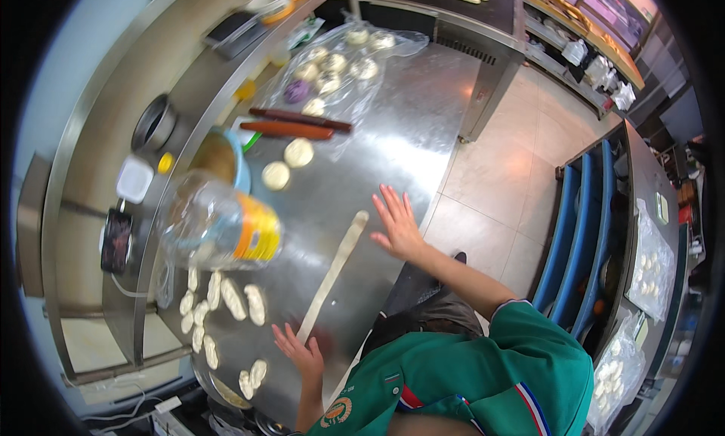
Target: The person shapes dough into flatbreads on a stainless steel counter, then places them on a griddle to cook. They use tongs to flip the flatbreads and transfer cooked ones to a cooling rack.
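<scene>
One long, thin strip of dough (333, 276) lies slantwise on the steel worktable (408, 134). Beside its near end is my left hand (300, 351), fingers spread; I cannot tell whether it touches the dough. My right hand (398, 226) is off to the right of the far end, palm down with fingers apart and nothing in it. Farther up are two round dough pieces (288, 165), a brown rolling pin (287, 129) and a darker, thinner one (302, 119). Several short dough pieces (234, 299) lie to the left of the strip.
A large clear plastic bottle (219, 223) with a yellow-orange label stands left, before a blue basin (240, 160). Dough balls, one purple (296, 91), lie on plastic film at the far end. A phone (117, 241) leans at the wall. Blue trays (578, 232) are racked right.
</scene>
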The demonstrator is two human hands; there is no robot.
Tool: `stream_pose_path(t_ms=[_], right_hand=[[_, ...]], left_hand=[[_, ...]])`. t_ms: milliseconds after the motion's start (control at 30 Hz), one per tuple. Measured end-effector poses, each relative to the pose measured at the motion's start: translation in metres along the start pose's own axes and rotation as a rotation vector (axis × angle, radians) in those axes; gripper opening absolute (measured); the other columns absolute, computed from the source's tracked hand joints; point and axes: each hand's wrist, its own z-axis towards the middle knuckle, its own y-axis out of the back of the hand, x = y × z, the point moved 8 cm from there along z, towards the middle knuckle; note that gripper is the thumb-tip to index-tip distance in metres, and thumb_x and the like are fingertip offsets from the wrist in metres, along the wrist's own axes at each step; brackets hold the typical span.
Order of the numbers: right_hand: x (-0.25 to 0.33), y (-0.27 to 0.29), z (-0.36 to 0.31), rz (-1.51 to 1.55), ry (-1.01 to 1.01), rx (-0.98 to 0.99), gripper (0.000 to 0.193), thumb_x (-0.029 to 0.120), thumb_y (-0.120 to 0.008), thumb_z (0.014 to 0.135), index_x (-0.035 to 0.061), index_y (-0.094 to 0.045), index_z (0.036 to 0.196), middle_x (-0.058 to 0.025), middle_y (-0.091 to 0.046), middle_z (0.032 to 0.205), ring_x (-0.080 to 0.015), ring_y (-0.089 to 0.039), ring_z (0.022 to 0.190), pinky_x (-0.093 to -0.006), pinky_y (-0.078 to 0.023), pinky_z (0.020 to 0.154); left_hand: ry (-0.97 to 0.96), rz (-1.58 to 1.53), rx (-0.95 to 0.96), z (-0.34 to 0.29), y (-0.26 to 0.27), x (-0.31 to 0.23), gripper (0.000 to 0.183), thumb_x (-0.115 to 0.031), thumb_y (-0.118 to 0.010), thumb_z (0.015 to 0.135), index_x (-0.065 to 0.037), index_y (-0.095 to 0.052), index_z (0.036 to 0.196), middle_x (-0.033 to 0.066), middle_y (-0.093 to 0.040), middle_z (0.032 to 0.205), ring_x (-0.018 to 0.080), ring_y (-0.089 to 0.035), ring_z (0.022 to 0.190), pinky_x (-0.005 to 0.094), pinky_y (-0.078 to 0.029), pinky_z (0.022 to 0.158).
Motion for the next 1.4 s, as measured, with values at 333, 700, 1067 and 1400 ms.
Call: stream_pose_path(t_ms=[333,700,1067,1400], right_hand=[[-0.22,0.207,-0.057,0.152,0.334,-0.271,0.061,0.052,-0.054,0.094,0.0076,-0.054,0.136,-0.0191,-0.046,0.146,-0.0404,-0.04,0.137,-0.0568,-0.032,0.11],[-0.497,0.354,-0.006,1.778,-0.557,-0.269,0.062,0.036,-0.05,0.098,0.0057,-0.032,0.15,-0.0125,-0.031,0.157,-0.0268,-0.028,0.146,-0.0434,-0.027,0.116],[-0.852,0.537,-0.009,-0.351,-0.229,-0.399,0.06,0.029,-0.072,0.077,0.0105,-0.058,0.131,-0.0219,-0.05,0.139,-0.0413,-0.047,0.129,-0.0526,-0.037,0.106],[-1.265,0.621,-0.209,-0.137,-1.379,-0.152,0.054,0.027,-0.072,0.085,-0.0028,-0.056,0.127,-0.0343,-0.045,0.136,-0.0466,-0.051,0.122,-0.0465,-0.044,0.104]], left_hand=[[0.285,-1.505,1.042,0.169,-0.253,-0.509,0.093,-0.077,-0.018,0.093,-0.005,-0.034,0.149,0.0124,-0.031,0.157,0.0274,-0.029,0.145,0.0449,-0.025,0.116],[-0.92,-0.536,0.483,0.305,-0.462,-0.761,0.078,-0.056,-0.044,0.096,-0.005,-0.027,0.153,0.021,-0.015,0.161,0.0353,-0.017,0.149,0.0574,-0.009,0.117],[0.145,-1.154,1.906,0.37,-0.699,-1.101,0.066,-0.06,-0.021,0.102,-0.007,-0.055,0.123,0.0126,-0.049,0.143,0.0234,-0.045,0.132,0.0397,-0.033,0.111],[-0.197,-0.834,1.196,0.577,-0.889,-1.235,0.03,-0.03,-0.06,0.099,-0.005,-0.059,0.115,0.0031,-0.064,0.108,0.0149,-0.06,0.104,0.0287,-0.048,0.091]])
